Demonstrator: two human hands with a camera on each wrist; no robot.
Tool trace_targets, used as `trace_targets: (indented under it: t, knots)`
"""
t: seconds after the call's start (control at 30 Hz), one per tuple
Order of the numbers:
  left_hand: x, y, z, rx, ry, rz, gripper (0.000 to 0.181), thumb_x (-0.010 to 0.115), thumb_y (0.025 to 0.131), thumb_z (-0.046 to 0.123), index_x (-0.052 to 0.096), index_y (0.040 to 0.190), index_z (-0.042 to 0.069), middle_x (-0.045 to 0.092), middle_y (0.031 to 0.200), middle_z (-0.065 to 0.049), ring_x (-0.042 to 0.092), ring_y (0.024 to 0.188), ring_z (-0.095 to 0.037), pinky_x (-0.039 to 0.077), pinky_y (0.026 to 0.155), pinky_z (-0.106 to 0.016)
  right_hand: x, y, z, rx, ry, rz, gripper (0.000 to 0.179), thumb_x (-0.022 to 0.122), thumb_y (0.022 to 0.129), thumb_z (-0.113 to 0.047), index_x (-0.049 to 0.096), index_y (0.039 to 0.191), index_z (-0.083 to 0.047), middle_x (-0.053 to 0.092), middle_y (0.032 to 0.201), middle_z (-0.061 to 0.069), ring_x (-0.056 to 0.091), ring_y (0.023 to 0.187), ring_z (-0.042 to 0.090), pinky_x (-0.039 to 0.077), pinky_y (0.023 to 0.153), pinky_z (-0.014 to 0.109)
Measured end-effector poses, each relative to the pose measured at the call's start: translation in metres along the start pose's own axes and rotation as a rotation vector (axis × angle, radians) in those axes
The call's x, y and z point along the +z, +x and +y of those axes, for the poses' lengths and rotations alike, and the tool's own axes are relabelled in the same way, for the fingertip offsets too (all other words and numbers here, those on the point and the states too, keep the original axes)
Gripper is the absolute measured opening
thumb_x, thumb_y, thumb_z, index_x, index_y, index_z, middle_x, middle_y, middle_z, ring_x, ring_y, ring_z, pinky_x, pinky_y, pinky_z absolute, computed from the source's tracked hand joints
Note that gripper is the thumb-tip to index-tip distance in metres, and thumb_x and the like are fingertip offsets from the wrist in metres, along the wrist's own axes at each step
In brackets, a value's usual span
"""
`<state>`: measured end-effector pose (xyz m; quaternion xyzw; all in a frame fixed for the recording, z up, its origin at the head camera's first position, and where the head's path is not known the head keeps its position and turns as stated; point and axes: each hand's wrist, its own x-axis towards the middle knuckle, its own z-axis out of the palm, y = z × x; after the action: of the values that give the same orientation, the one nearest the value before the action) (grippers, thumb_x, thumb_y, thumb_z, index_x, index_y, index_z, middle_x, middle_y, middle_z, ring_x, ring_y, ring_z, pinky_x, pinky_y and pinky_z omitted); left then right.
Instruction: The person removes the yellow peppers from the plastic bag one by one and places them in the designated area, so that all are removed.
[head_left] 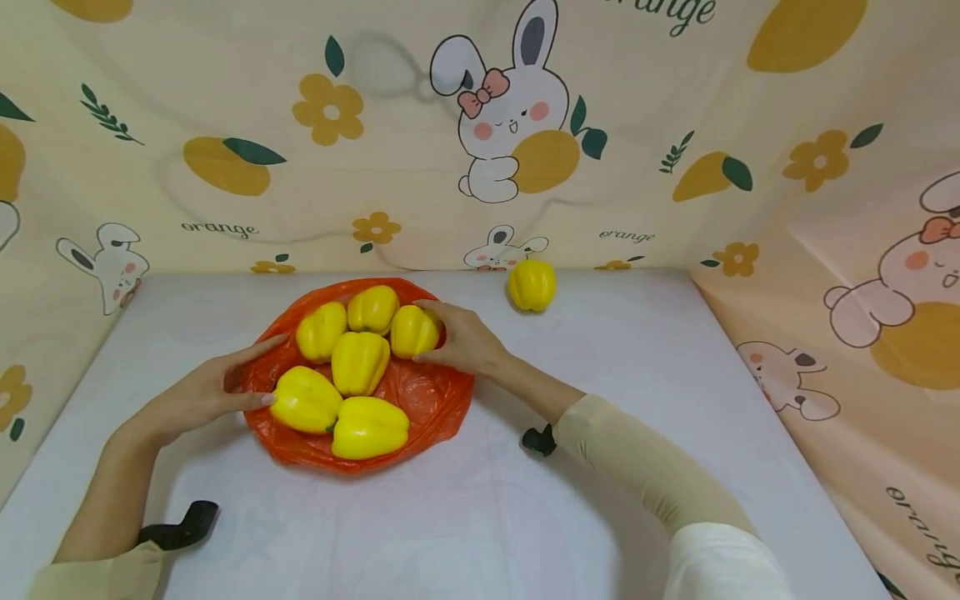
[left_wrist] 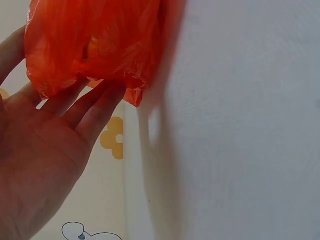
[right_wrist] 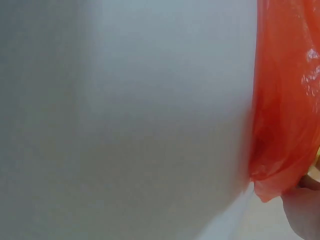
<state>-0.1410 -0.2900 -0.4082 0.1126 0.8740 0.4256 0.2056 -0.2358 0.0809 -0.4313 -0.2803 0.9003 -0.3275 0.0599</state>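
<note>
An orange-red plastic bag lies spread wide on the table, its mouth facing up, with several yellow bell peppers inside. At the bag's right edge my right hand grips the rightmost pepper between thumb and fingers; the right wrist view shows only part of this hand beside the bag. On the other side my left hand touches the bag's left edge, thumb by the front-left pepper. In the left wrist view its fingers extend nearly straight against the red plastic.
Another yellow bell pepper stands alone at the back of the white table, right of the bag. A cream cloth printed with rabbits and oranges hangs behind and at both sides. Dark wrist mounts sit on both forearms.
</note>
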Motion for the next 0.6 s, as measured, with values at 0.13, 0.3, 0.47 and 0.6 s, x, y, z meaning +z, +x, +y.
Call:
trace_targets:
  t: [0.13,0.3,0.47,0.6]
  knots:
    - [0.0,0.0,0.0,0.002,-0.007,0.0,0.084,0.069,0.092,0.035,0.022,0.159,0.018,0.021,0.157,-0.031,0.021,0.139,-0.053,0.025,0.104,-0.076,-0.005,-0.001,0.001,-0.007,0.007,0.014,0.078,0.085,0.079,-0.032,0.049,0.145,-0.014,0.059,0.135,0.002,0.055,0.116,0.016,0.048,0.102,0.032]
    - [-0.001,0.0,-0.002,-0.002,-0.005,0.001,0.084,0.069,0.092,0.034,0.022,0.159,0.017,0.021,0.157,-0.031,0.021,0.138,-0.053,0.025,0.104,-0.076,-0.015,-0.003,0.0,-0.024,0.018,0.006,0.08,0.085,0.079,-0.036,0.048,0.146,-0.014,0.057,0.139,0.002,0.054,0.119,0.016,0.047,0.104,0.033]
    - [-0.001,0.0,-0.002,-0.003,-0.006,0.001,0.084,0.07,0.092,0.034,0.022,0.159,0.017,0.021,0.157,-0.032,0.022,0.138,-0.053,0.025,0.104,-0.076,-0.027,-0.004,-0.001,-0.045,0.002,0.01,0.083,0.084,0.079,-0.037,0.046,0.149,-0.014,0.054,0.144,0.003,0.053,0.122,0.016,0.045,0.106,0.032]
    - [-0.001,-0.001,-0.002,0.0,-0.014,0.005,0.084,0.07,0.092,0.033,0.022,0.159,0.015,0.019,0.157,-0.032,0.02,0.138,-0.053,0.023,0.104,-0.077,-0.038,-0.004,0.0,-0.066,0.001,0.013,0.083,0.085,0.078,-0.037,0.047,0.148,-0.013,0.057,0.14,0.003,0.055,0.116,0.016,0.049,0.102,0.033]
